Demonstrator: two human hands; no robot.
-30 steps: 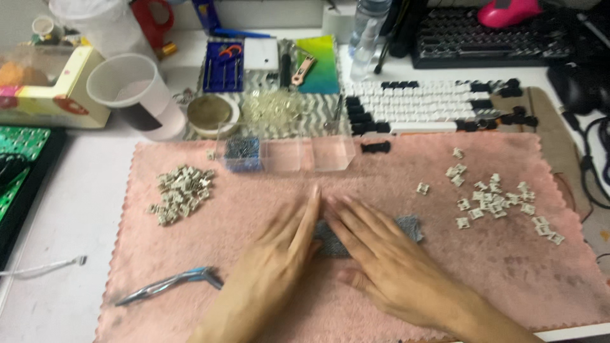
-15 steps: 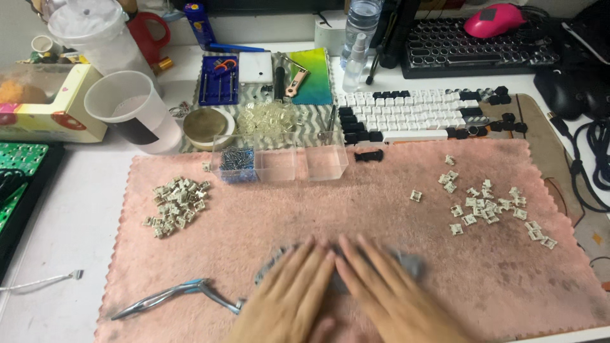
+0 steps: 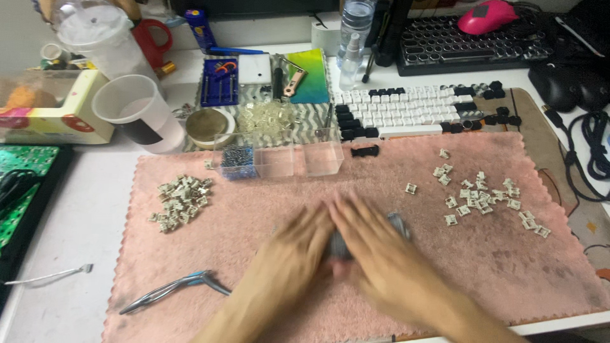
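My left hand (image 3: 295, 251) and my right hand (image 3: 378, 248) lie side by side, fingers stretched forward, at the middle of a pink towel mat (image 3: 254, 209). Both are blurred by motion. They press on a small dark grey object (image 3: 337, 246) that shows between them; a grey end of it (image 3: 399, 223) sticks out past my right fingers. Most of it is hidden under the hands. A heap of small pale key switches (image 3: 180, 202) lies to the left on the mat, and a looser scatter of switches (image 3: 483, 198) lies to the right.
Metal tweezers (image 3: 168, 291) lie at the mat's front left. Clear small boxes (image 3: 298, 159), a bowl (image 3: 208, 124), a plastic cup (image 3: 136, 113) and a black-and-white keyboard (image 3: 413, 108) line the far edge. A green circuit board (image 3: 19, 184) sits at the left.
Both hands slid with the dark object toward me half a second ago, then back out to the middle of the mat. The camera view shifted slightly.
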